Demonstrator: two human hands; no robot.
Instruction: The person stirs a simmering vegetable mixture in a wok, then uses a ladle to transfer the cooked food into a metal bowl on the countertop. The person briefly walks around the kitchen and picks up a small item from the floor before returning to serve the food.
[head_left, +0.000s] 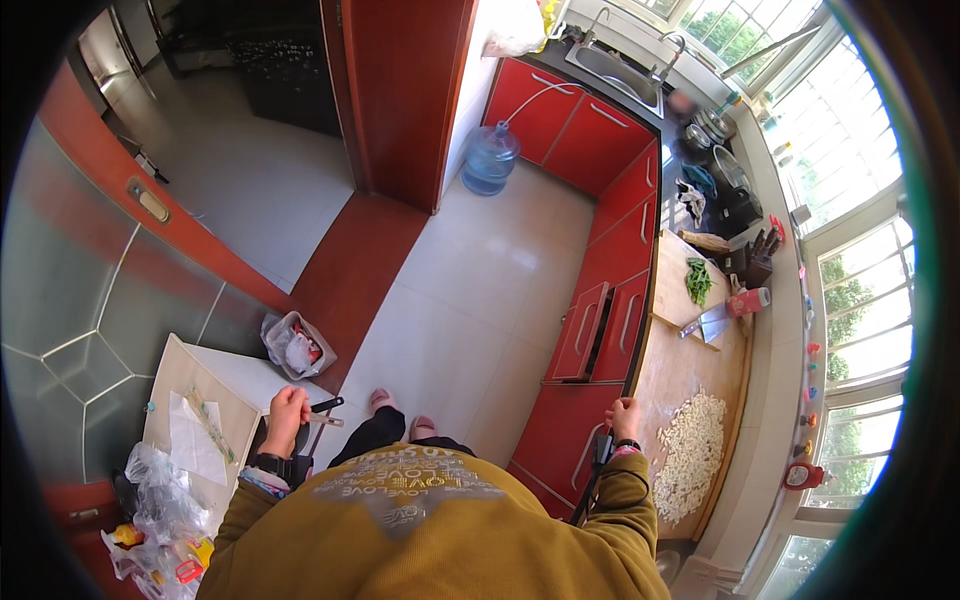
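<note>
My left hand (287, 421) is loosely curled beside the small white cabinet. A black handle (327, 405) and a metal handle (328, 421) stick out just past it. Whether the fingers touch them cannot be made out. My right hand (624, 418) has its fingers bent at the front edge of the wooden board (641, 390); any grip is hidden. A dark, long object (598, 459) runs below that wrist. On the board lies a spread of small pale pieces (691, 454). Beyond, a cleaver (712, 324) and chopped greens (698, 282) rest on a smaller cutting board (670, 276).
Red cabinets (589, 442) line the right side, one drawer (581, 334) slightly pulled out. A blue water jug (490, 159) stands on the floor near the sink (616, 73). At left are a lined bin (298, 346), plastic bags (169, 499) and a sliding door (172, 217).
</note>
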